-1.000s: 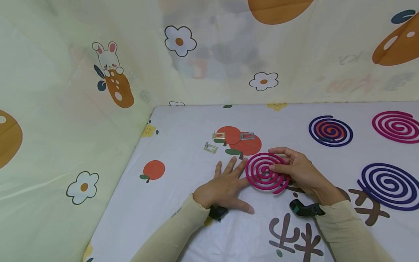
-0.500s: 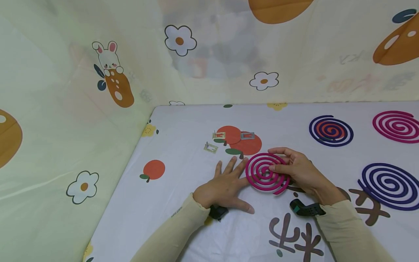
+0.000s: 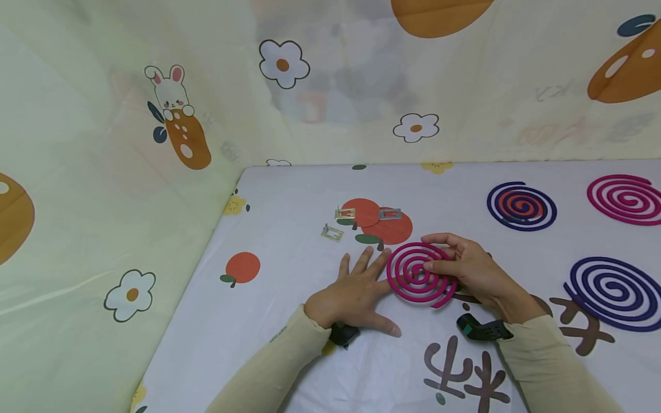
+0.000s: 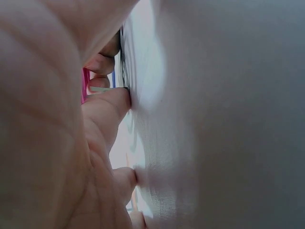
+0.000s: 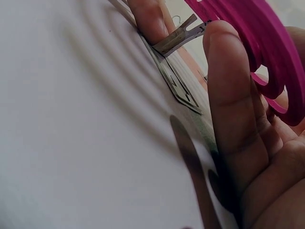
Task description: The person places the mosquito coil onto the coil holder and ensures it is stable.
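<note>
My right hand [image 3: 477, 272] pinches a pink mosquito coil [image 3: 416, 268] by its right side, thumb on top near the centre. The coil is held just above the table. Spread almost flat on the tablecloth, my left hand [image 3: 356, 295] reaches its index finger under the coil. In the right wrist view a thin metal coil stand [image 5: 172, 44] lies beneath, its forked prong bent up to the coil [image 5: 286, 57]. A left fingertip [image 5: 147, 19] is on the stand's base. Whether prong and coil are joined is unclear.
Farther back lie several loose metal stands, among them a gold one [image 3: 332, 233] and a silver one [image 3: 390, 214]. On the right are two dark blue coils [image 3: 523, 205] and another pink coil [image 3: 629, 199]. Printed cloth walls rise at the back and left.
The pink coil has dipped slightly, its near edge shifting a little toward me. Both hands stay nearly in place.
</note>
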Demonstrator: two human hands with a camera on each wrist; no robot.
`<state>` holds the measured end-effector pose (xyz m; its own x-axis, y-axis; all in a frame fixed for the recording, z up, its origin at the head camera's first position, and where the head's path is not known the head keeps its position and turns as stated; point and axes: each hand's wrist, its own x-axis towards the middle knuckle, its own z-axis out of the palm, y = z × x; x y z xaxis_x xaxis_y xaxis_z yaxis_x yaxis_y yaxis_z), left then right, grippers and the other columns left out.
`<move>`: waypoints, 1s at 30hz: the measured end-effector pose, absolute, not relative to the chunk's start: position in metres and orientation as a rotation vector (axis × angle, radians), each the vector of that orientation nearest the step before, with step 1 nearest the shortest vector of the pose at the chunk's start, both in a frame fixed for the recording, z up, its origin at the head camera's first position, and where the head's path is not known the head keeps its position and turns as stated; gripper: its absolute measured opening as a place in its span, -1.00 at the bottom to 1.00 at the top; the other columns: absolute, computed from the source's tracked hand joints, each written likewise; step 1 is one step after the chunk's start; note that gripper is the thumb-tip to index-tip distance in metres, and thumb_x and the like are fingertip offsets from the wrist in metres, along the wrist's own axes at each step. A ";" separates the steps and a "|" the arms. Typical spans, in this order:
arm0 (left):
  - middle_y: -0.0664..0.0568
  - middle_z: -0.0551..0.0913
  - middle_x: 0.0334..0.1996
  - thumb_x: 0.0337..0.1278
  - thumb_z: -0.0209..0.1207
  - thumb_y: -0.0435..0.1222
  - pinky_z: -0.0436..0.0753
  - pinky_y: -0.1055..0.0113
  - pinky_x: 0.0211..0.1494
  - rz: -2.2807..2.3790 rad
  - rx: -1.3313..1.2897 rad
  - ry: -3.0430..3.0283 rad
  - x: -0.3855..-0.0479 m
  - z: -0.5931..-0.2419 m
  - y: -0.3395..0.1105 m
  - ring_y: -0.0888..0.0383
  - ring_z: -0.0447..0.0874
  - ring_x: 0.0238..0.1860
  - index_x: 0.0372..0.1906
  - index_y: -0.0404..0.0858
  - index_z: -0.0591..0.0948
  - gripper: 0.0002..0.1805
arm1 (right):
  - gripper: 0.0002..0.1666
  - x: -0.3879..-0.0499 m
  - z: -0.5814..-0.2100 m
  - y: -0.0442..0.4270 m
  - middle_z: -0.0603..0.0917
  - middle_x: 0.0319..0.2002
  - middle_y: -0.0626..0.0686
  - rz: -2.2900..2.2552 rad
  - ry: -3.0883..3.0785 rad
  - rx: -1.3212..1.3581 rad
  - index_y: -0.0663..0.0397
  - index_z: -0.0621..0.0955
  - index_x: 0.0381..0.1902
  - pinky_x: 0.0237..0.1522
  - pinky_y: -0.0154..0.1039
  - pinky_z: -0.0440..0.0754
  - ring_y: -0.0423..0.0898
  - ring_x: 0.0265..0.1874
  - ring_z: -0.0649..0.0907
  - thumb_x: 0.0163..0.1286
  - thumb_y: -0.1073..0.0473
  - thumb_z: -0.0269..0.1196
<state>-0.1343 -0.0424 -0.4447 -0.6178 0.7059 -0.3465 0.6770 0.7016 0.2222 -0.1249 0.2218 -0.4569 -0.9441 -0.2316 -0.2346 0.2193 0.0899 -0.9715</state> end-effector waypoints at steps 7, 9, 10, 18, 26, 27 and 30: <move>0.02 -0.29 0.72 -0.01 0.31 0.45 -0.20 -0.44 0.56 0.102 1.075 2.497 -0.135 -0.443 -0.043 -0.17 -0.47 0.69 0.64 0.29 0.20 0.08 | -0.25 -0.125 -0.456 0.222 0.79 -0.10 0.11 -1.903 2.056 0.000 0.27 0.33 0.48 -0.12 -0.21 0.78 -0.10 -0.17 0.81 0.44 0.26 0.38; 0.02 -0.29 0.72 0.00 0.30 0.45 -0.20 -0.44 0.56 0.103 1.080 2.497 -0.135 -0.442 -0.043 -0.17 -0.47 0.69 0.65 0.29 0.18 0.09 | -0.25 -0.125 -0.456 0.222 0.78 -0.11 0.12 -1.897 2.062 0.004 0.26 0.34 0.48 -0.13 -0.21 0.78 -0.10 -0.17 0.81 0.44 0.26 0.39; 0.02 -0.29 0.72 0.01 0.30 0.45 -0.21 -0.44 0.56 0.105 1.083 2.496 -0.135 -0.442 -0.043 -0.17 -0.47 0.69 0.65 0.29 0.17 0.09 | -0.25 -0.125 -0.456 0.222 0.78 -0.11 0.12 -1.895 2.064 0.005 0.26 0.34 0.48 -0.12 -0.21 0.78 -0.10 -0.17 0.81 0.44 0.25 0.39; 0.02 -0.29 0.72 0.01 0.29 0.45 -0.19 -0.44 0.56 0.097 1.083 2.493 -0.134 -0.440 -0.043 -0.17 -0.46 0.69 0.65 0.30 0.16 0.09 | -0.24 -0.125 -0.456 0.222 0.78 -0.09 0.12 -1.887 2.071 0.010 0.25 0.34 0.48 -0.11 -0.22 0.78 -0.10 -0.15 0.81 0.44 0.24 0.39; 0.02 -0.28 0.72 0.01 0.30 0.44 -0.20 -0.43 0.56 0.103 1.074 2.489 -0.133 -0.441 -0.043 -0.17 -0.46 0.69 0.65 0.29 0.17 0.09 | -0.24 -0.124 -0.457 0.222 0.78 -0.10 0.11 -1.896 2.062 0.014 0.26 0.34 0.48 -0.12 -0.21 0.78 -0.10 -0.16 0.81 0.43 0.25 0.40; 0.02 -0.29 0.72 0.01 0.30 0.44 -0.21 -0.43 0.56 0.105 1.075 2.489 -0.133 -0.441 -0.043 -0.17 -0.46 0.69 0.65 0.29 0.16 0.09 | -0.24 -0.124 -0.457 0.222 0.78 -0.11 0.11 -1.895 2.063 0.014 0.25 0.34 0.48 -0.12 -0.22 0.78 -0.10 -0.16 0.81 0.43 0.25 0.40; 0.03 -0.29 0.72 0.01 0.30 0.45 -0.20 -0.43 0.56 0.103 1.076 2.493 -0.134 -0.443 -0.043 -0.16 -0.46 0.69 0.65 0.30 0.15 0.09 | -0.23 -0.124 -0.456 0.222 0.78 -0.09 0.11 -1.890 2.066 0.021 0.25 0.34 0.49 -0.11 -0.22 0.78 -0.11 -0.15 0.81 0.43 0.24 0.40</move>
